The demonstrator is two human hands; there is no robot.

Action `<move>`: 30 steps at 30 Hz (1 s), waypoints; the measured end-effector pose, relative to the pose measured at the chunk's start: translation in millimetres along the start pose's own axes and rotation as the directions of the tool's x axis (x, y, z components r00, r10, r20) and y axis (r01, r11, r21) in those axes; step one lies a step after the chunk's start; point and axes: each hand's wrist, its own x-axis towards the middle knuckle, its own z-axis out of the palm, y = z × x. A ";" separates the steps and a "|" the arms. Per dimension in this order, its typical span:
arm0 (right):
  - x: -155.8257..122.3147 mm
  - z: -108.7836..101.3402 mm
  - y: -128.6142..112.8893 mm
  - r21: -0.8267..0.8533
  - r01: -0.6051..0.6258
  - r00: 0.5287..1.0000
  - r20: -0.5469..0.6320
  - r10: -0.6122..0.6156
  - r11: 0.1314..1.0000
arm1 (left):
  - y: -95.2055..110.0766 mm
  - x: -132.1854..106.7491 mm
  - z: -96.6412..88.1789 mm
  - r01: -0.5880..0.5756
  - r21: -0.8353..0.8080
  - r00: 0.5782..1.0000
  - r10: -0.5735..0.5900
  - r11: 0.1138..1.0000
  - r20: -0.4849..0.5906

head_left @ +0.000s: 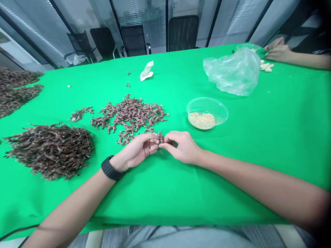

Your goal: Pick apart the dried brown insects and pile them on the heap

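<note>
My left hand (141, 148) and my right hand (179, 146) meet over the green table (271, 137), fingers pinched together on one small brown seed pod (160, 137). A black watch (111, 168) is on my left wrist. Just beyond my hands lies a loose spread of brown pods (130, 115). A larger heap of darker pods (51, 148) sits to the left. A clear plastic bowl (207, 112) with pale seeds in its bottom stands to the right of the spread.
More pod piles (15, 88) lie at the far left edge. A crumpled clear plastic bag (234, 72) and a scrap of white paper (146, 70) lie farther back. Another person's hands (278, 50) rest at the far right corner near pale pieces (266, 66). Black chairs (134, 39) stand behind the table.
</note>
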 end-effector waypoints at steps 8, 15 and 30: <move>0.2 -2.4 3.0 -0.081 0.077 0.997 0.022 -0.075 0.994 | 6.8 -4.4 2.7 0.063 0.091 0.996 -0.068 0.994 0.053; 0.5 -1.7 2.0 -0.025 -0.038 0.999 0.037 0.039 0.999 | 7.1 -4.6 3.0 0.066 0.090 0.996 -0.071 0.994 0.045; -0.4 -3.7 5.6 -0.145 0.122 0.992 0.033 -0.118 0.982 | 7.6 -3.4 2.9 0.072 0.081 0.997 -0.074 0.994 0.014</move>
